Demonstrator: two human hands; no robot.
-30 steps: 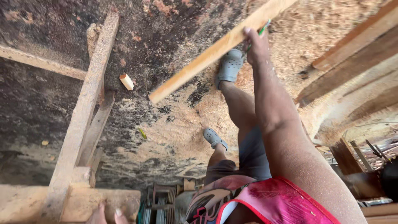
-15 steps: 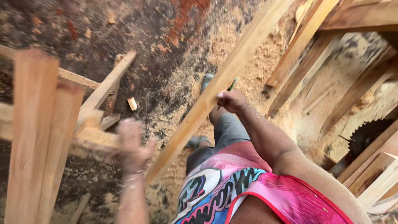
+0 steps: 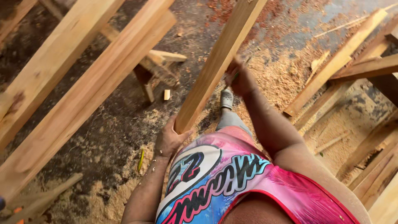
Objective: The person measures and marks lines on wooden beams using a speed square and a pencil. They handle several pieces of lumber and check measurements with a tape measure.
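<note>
Two long timber beams slant across the left. The left hand cups the near end of a wooden plank, fingers curled round it. The right hand grips the plank higher up, above the sawdust-strewn floor.

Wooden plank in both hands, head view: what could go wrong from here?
1. The left hand only cups the near end of the plank, while the right hand grips its edge; the end could slip onto the shoe below.
2. The sawdust on the floor looks loose, so footing may slide.
3. The stacked beams lie close alongside; a swing might knock them.
</note>
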